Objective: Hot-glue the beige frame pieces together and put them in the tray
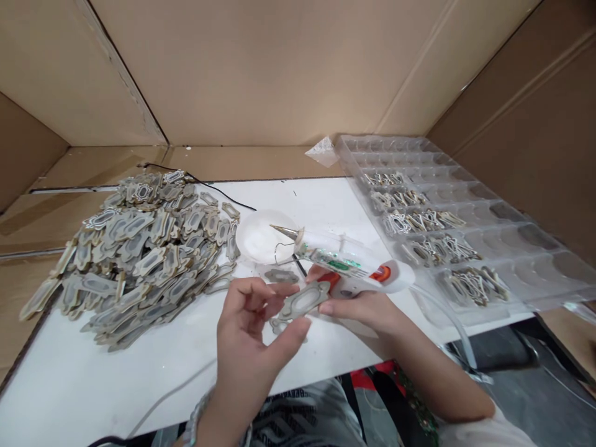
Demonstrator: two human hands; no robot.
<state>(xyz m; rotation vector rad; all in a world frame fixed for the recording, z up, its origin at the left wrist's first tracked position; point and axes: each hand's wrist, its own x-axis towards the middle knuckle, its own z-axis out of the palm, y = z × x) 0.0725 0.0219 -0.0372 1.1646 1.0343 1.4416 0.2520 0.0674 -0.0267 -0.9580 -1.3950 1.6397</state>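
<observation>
My left hand is closed on a small grey frame-shaped piece with scalloped edges and an oval middle, pinching its left end between thumb and fingers. A white hot glue gun lies across my right hand, which is closed around it by the red trigger. My right thumb tip meets the right end of the piece. The metal nozzle points left over a round white dish. Below the nozzle, a bent wire stand shows. Another frame piece lies on the table just behind my left fingers.
A large heap of similar frame pieces covers the left of the white table. At right stands a clear compartment tray, several compartments holding pieces. Cardboard walls rise behind and beside. A pale cord crosses the front left.
</observation>
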